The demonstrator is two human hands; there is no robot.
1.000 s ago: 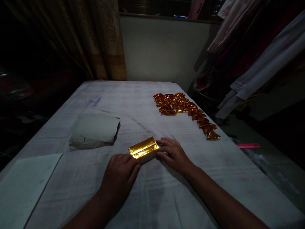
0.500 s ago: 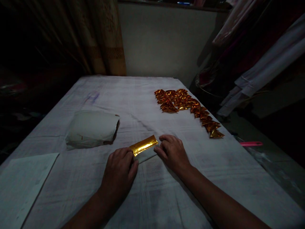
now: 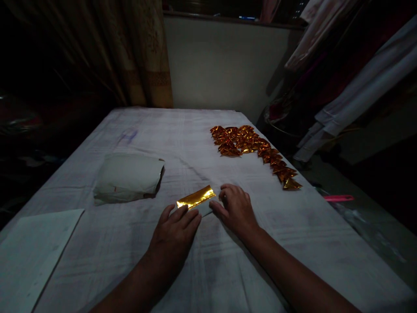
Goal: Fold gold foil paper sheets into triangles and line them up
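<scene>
Pressing a folded gold foil strip (image 3: 196,198) flat against the table (image 3: 208,269): left hand (image 3: 174,237) has its fingers (image 3: 182,215) spread and lying flat, tips on the near-left end of the strip, gripping nothing. Right hand (image 3: 236,208) sits at the strip's right end, fingers (image 3: 217,209) curled down onto the white underside of the sheet; can't tell whether it pinches the edge or just pins it.

Strip lies between the two hands, slanted, gold face up, a pale flap showing under it.

Left of the left fingers, well apart: a lumpy white paper packet (image 3: 127,177). Further left, near the table edge: a flat pale sheet (image 3: 32,248). Beyond the right fingers: a row of small folded gold triangles (image 3: 252,150) running toward the far right edge. Off the table to the right, something pink (image 3: 339,198), too dim to identify.

Risks, my read: foil is slick and springy, so uneven pressure could let the fold creep and crease crooked. Light is poor, so edge alignment is hard to check.
</scene>
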